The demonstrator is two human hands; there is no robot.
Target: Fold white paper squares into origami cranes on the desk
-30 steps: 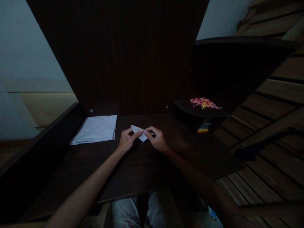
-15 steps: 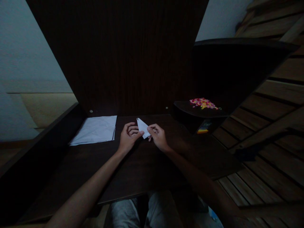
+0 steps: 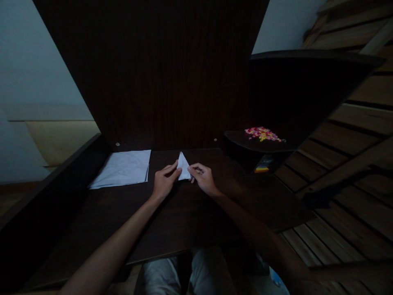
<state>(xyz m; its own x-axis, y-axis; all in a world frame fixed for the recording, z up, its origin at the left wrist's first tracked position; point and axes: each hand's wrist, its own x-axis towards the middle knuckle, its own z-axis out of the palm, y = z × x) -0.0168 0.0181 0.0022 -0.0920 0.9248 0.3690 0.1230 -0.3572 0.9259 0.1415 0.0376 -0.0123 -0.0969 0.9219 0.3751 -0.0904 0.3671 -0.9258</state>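
A small piece of white paper (image 3: 184, 167), folded into a narrow triangle, is held between both hands above the dark desk (image 3: 172, 229). Its pointed tip faces away from me, and a thin slit shows near that tip. My left hand (image 3: 166, 175) pinches the left edge with thumb and fingers. On the opposite side, my right hand (image 3: 202, 177) grips the lower right corner, thumb on top and fingers partly hidden underneath. To the left of my hands lies a stack of white paper sheets (image 3: 123, 167), slightly creased.
A low corner shelf (image 3: 239, 141) at the right carries a heap of small pink, red and yellow pieces (image 3: 264, 133). Under it is a small item with a rainbow-coloured band (image 3: 262, 169). A tall dark panel (image 3: 159, 73) rises behind the desk, and wooden slats (image 3: 356, 164) stand at the right.
The folded paper has turned so its tip points more straight ahead instead of to the left. My left fingers have closed onto its left edge; the right hand has barely shifted.
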